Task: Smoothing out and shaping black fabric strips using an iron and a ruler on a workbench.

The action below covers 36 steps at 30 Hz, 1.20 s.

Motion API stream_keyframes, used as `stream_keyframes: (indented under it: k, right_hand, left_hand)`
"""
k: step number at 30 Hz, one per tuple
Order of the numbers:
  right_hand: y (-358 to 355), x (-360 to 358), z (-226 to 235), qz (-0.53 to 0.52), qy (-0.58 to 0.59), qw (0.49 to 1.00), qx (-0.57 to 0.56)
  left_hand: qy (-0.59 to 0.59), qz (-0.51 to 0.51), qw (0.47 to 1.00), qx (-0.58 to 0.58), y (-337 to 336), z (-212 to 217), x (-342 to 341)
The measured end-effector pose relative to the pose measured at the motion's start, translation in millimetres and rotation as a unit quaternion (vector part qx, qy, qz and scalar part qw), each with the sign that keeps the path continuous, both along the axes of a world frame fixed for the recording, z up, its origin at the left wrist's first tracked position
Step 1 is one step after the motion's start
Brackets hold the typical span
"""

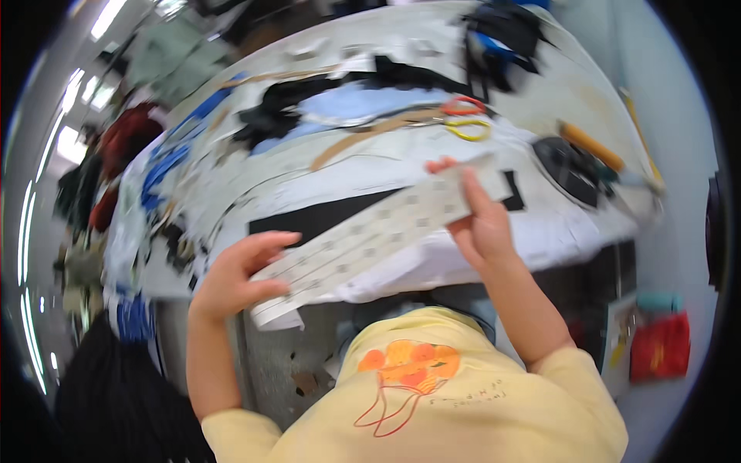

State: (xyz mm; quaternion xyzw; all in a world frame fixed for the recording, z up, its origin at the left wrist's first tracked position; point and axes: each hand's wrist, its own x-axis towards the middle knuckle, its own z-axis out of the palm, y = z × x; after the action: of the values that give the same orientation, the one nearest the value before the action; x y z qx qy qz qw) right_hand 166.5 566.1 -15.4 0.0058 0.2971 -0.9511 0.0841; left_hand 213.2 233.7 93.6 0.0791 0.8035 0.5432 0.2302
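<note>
A: Hands?
B: Left hand (231, 279) pinches the near end of a long pale pattern strip (370, 235); right hand (480, 220) grips its far end, thumb on top. Both clenched on it.
A: Strip's position?
B: Held slantwise in the air over the tabletop's (556, 231) near edge, above black cloth (324, 217).
A: Beyond?
B: Scissors, orange-handled (463, 106) and yellow-handled (469, 129), toward the far edge. Frame blurred.

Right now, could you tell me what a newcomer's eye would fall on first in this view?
First, the long pale gridded strip held slantwise in mid-frame, the left hand gripping its lower end and the right hand its upper end. Behind it, on the cluttered white table, lie scissors with orange and yellow handles.
</note>
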Motion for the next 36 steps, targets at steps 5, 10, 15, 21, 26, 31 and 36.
stream_keyframes:
  k: [5, 10, 15, 21, 26, 31, 36]
  right_hand:
    - [28, 5, -11, -0.052, -0.07, 0.988, 0.128]
    - [62, 9, -33, -0.112, -0.096, 0.937, 0.316]
    - [101, 17, -59, -0.153, -0.136, 0.89, 0.408]
    - [129, 9, -72, -0.179, -0.141, 0.85, 0.476]
    - [137, -17, -76, -0.215, -0.036, 0.698, 0.682]
    - [143, -25, -81, -0.198, -0.031, 0.609, 0.767]
    - [146, -25, -86, -0.219, 0.006, 0.562, 0.797]
  left_hand:
    - [-0.066, 0.029, 0.996, -0.049, -18, -30, -25]
    - [-0.142, -0.033, 0.987, -0.064, -26, -51, -58]
    - [-0.167, -0.032, 0.979, -0.112, -42, -63, -79]
    - [-0.097, 0.011, 0.983, -0.152, -69, -90, -103]
    - [-0.059, 0.053, 0.968, -0.236, -59, -110, -119]
    - [-0.034, 0.034, 0.946, -0.321, -43, -122, -127]
    - [-0.047, 0.029, 0.947, -0.317, -50, -137, -132]
